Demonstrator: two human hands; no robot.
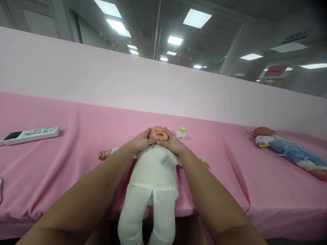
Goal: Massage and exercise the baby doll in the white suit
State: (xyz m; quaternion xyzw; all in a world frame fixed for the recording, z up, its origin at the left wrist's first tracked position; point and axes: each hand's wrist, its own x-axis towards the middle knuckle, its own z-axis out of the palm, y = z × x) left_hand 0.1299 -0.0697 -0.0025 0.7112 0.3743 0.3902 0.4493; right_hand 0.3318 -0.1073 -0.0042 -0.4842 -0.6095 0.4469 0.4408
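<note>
A baby doll [153, 170] in white clothes lies on its back on the pink-covered table [76, 153], legs hanging over the near edge. My left hand [141, 140] cups the left side of the doll's head [158, 133]. My right hand [171, 142] cups the right side, thumb at the cheek. Both hands press against the face from either side. A small white bottle with a green cap [181, 132] stands just right of the head.
A white remote control [30, 134] lies at the far left of the table. A second doll in blue clothes [288, 151] lies at the right with thin cords around it. A pale pink partition [127, 81] runs behind the table.
</note>
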